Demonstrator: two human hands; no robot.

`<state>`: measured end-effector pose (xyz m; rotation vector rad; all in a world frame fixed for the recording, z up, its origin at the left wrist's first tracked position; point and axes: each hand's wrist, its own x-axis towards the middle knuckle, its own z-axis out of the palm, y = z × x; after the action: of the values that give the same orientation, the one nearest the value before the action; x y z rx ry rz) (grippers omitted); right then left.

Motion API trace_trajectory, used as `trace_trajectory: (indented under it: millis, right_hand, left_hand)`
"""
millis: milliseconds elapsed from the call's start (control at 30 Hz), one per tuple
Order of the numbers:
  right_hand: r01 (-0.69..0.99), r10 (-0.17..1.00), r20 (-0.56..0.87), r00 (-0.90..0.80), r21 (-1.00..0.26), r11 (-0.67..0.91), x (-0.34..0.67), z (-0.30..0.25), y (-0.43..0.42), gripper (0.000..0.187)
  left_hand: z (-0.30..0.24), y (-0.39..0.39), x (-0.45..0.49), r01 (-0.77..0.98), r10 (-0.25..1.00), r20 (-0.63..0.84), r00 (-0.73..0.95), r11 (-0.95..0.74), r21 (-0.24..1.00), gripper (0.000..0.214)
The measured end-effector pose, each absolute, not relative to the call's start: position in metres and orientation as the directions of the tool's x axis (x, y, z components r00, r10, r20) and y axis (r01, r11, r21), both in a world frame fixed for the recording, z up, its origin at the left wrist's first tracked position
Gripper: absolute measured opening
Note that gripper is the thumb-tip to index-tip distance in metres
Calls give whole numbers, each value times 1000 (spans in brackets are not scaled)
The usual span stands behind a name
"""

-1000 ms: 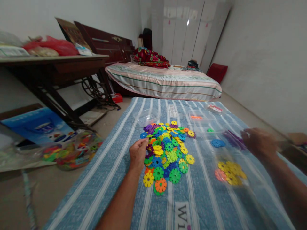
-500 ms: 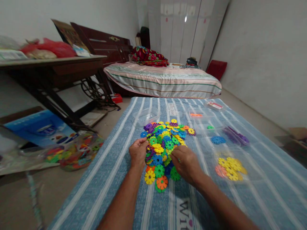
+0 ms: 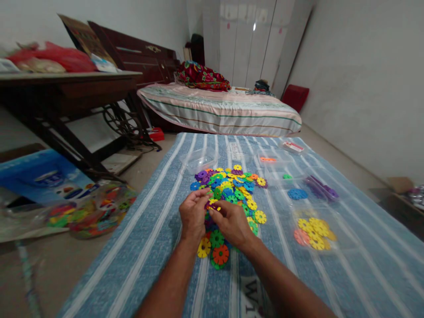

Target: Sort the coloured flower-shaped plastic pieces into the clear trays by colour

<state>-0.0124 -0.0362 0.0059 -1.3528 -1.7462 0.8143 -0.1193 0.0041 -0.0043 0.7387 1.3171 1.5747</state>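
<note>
A heap of notched plastic snowflake discs (image 3: 228, 185) in yellow, green, blue, purple and orange lies on the striped cloth (image 3: 159, 229). My left hand (image 3: 193, 214) is over the heap's left side, its thumb and fingers pinched together. My right hand (image 3: 232, 221) meets it there, also in a pinch. Small yellow and purple snowflake discs (image 3: 213, 204) show between the fingertips of both hands; the fingers partly cover them. Near my wrists lie a yellow disc (image 3: 203, 247), a green disc (image 3: 217, 238) and an orange disc (image 3: 220, 255).
On the right, a clear box (image 3: 344, 234) holds yellow discs and an orange one. Other clear boxes hold blue discs (image 3: 297, 194), purple discs (image 3: 321, 188) and an orange piece (image 3: 267, 159). A clear box (image 3: 198, 161) stands behind the heap. Bagged pieces (image 3: 102, 212) lie lower left.
My right hand has moved left from the heap's right side to meet my left hand. Discs on the right of the heap are now uncovered. The view has shifted slightly.
</note>
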Motion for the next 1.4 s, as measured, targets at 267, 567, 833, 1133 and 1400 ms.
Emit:
trace_trajectory:
  millis: [267, 567, 833, 1133, 1400]
  right_hand:
    - [429, 987, 161, -6, -891, 148, 41, 3, -31, 15]
    - [865, 758, 417, 501, -212, -455, 241, 65, -12, 29]
    - [981, 866, 462, 192, -85, -173, 211, 29, -39, 25]
    - [990, 1000, 4, -22, -137, 22, 83, -4, -52, 16]
    - [990, 999, -33, -3, -140, -2, 79, -14, -49, 19]
  left_hand:
    - [-10, 4, -119, -96, 934, 0, -357, -36, 995, 33]
    - [-15, 15, -134, -81, 886, -36, -461, -2, 997, 28]
    - [-24, 20, -138, -48, 867, -28, -497, 5, 999, 23]
    - [-23, 28, -146, -103, 824, -76, -562, 22, 994, 23]
    - [-25, 30, -146, -150, 828, -126, -546, 51, 987, 21]
